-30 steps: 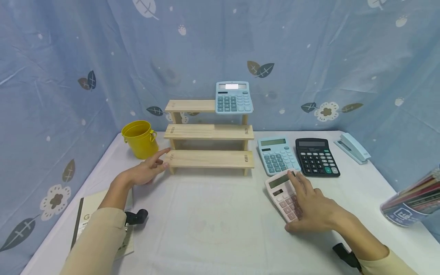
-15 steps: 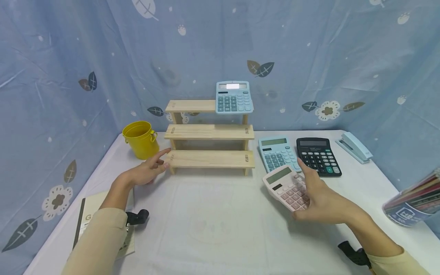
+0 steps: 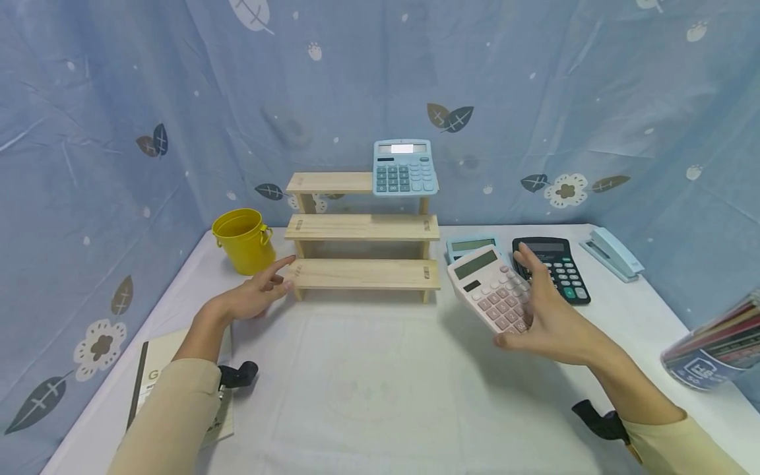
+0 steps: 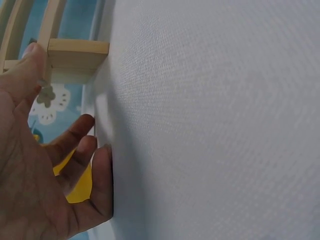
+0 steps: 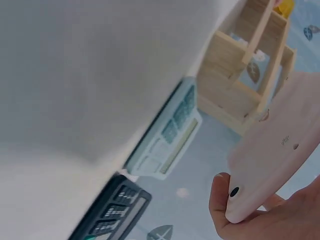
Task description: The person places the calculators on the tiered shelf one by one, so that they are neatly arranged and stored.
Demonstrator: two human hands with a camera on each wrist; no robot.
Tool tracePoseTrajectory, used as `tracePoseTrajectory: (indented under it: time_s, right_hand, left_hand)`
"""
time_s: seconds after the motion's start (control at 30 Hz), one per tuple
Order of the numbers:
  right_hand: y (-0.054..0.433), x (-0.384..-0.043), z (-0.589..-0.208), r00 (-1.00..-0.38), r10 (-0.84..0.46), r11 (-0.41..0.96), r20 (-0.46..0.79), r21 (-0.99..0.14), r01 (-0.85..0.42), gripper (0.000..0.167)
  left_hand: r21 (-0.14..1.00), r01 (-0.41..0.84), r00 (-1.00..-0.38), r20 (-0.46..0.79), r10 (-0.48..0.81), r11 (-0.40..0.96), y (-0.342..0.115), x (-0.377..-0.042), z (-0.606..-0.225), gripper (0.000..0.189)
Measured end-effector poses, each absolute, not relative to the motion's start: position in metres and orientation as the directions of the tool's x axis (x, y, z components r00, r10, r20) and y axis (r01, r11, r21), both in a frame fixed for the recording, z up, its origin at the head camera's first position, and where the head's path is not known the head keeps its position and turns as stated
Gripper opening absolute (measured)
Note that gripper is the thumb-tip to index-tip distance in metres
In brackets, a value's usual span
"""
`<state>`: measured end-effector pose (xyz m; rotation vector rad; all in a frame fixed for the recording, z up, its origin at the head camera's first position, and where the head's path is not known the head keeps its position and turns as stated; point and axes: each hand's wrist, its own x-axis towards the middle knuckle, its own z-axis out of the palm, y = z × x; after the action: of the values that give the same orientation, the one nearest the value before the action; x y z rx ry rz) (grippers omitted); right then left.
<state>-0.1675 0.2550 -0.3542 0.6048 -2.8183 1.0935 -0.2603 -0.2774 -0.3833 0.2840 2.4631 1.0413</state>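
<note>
A pale pink calculator (image 3: 494,290) is lifted off the table and tilted, gripped along its right edge by my right hand (image 3: 552,316). The right wrist view shows the underside of this pink calculator (image 5: 280,150). My left hand (image 3: 252,297) touches the left end of a three-tier wooden shelf (image 3: 362,274), its fingers loosely extended. In the left wrist view, one digit lies against the shelf wood (image 4: 77,47) and other fingers rest near the tabletop. A blue calculator (image 3: 469,244) lies partly hidden behind the pink one. Beside it is a black calculator (image 3: 572,280).
Another blue calculator (image 3: 404,168) stands on the shelf's top tier, at the right. A yellow bucket (image 3: 246,244) is left of the shelf. A light-blue stapler (image 3: 611,254), a pencil holder (image 3: 703,369) at right, and a notebook (image 3: 157,356) under the left arm.
My right hand has gripped the pink calculator, raised it from the table and moved it upward in view, over part of the blue calculator. The left hand stays at the shelf.
</note>
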Motion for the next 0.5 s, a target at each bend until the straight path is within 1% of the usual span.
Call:
tracePoseTrajectory:
  time_s: [0.2,0.5]
  right_hand:
    - [0.248,-0.175,-0.342,-0.918,-0.331,0.674,0.219,-0.626,-0.392,0.147]
    - [0.232,-0.189,-0.323,-0.907,-0.344,0.642,0.242,-0.644,-0.416,0.142]
  left_hand:
    - [0.718,0.019,-0.879,-0.319,0.354,0.696,-0.275,-0.262,-0.384,0.077]
    - [0.710,0.042,-0.879,-0.308,0.364,0.703,-0.276,-0.260,-0.382,0.076]
